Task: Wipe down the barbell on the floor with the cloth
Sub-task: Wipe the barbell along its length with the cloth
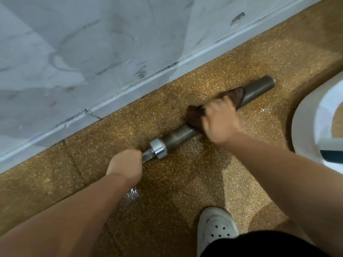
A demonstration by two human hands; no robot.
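Wall (92, 52) behind, shoe (216, 229) in front. Lies diagonal, barbell (176, 135) end toward upper right. Grips shaft with left hand (126, 164), clamps cloth (194, 117) on with right hand (220, 121).

Only a narrow strip of speckled floor (167, 191) separates the barbell (258, 89) from the wall (92, 52). The near side lies open, bounded by a curved white object (306, 115) on the right and a white shoe (215, 229).

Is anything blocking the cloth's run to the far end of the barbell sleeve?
Nothing visible does. Between the cloth and the far end of the barbell there is only bare sleeve. The white object at right stands apart from that end.
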